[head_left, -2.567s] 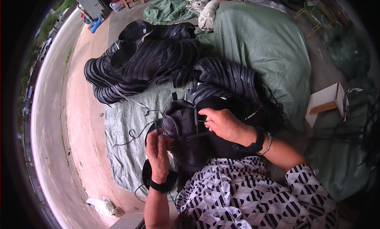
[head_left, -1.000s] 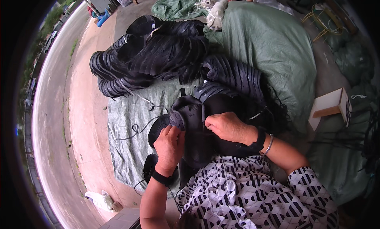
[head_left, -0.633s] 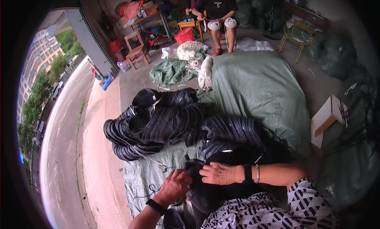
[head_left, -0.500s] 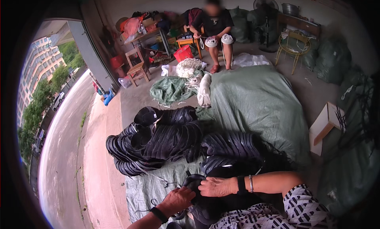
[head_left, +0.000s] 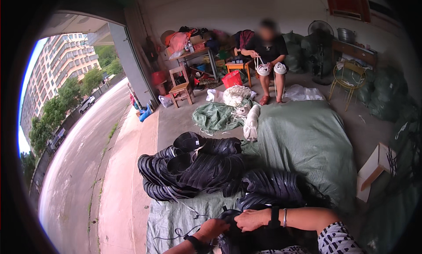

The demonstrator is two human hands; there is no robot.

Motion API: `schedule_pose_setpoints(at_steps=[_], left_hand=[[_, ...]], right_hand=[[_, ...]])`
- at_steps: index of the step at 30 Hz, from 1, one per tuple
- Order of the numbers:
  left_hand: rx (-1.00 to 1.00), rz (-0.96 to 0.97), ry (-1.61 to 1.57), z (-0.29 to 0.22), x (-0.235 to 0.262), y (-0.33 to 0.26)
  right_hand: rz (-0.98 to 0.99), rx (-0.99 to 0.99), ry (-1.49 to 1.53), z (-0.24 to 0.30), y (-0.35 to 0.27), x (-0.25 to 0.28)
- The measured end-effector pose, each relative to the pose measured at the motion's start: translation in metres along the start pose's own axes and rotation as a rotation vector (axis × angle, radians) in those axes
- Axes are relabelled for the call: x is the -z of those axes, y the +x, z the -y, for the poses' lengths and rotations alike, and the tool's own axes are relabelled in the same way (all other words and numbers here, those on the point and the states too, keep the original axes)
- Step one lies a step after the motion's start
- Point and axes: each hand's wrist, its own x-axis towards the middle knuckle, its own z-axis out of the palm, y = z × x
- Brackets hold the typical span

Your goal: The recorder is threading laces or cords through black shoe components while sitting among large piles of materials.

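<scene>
At the bottom edge of the view, my left hand (head_left: 214,229) and my right hand (head_left: 252,219) both grip a bundle of black hats (head_left: 237,236) resting on my lap. The left hand clasps its left side, and the right hand presses on its top. A black cord (head_left: 184,232) trails from the bundle to the left across the green tarp (head_left: 176,214). Just beyond my hands lies a row of stacked black hats (head_left: 272,186), and a bigger heap of stacked black hats (head_left: 189,166) sits farther left.
A large green sack (head_left: 307,144) lies ahead on the right. A seated person (head_left: 266,56) at the back holds white bundles. White bundles (head_left: 239,102), a wooden chair (head_left: 181,87), a fan (head_left: 323,43), a wire chair (head_left: 347,78) and a box (head_left: 373,170) stand around. The road (head_left: 79,166) runs at left.
The view has tilted up from my lap toward the room, so the seated person and the back wall now show. My hands have stayed on the black bundle, now at the frame's bottom.
</scene>
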Motion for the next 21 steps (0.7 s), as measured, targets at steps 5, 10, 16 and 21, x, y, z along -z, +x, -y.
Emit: schedule_pose_setpoints(at_steps=[5,10,16,21], left_hand=[[0.044,0.132,0.120,-0.029,0.004,-0.019],[0.194,-0.176,-0.302,-0.028,-0.021,-0.029],[0.308,-0.487,-1.064,-0.034,-0.032,-0.026],[0.205,-0.521,-0.296,-0.038,-0.010,-0.017]], right_hand=[[-0.180,-0.053,-0.158,0.008,-0.004,-0.030],[-0.299,-0.102,0.229,0.013,-0.012,-0.052],[-0.331,-0.268,0.052,0.042,-0.015,-0.028],[-0.920,-0.116,0.924,0.019,-0.015,0.015]])
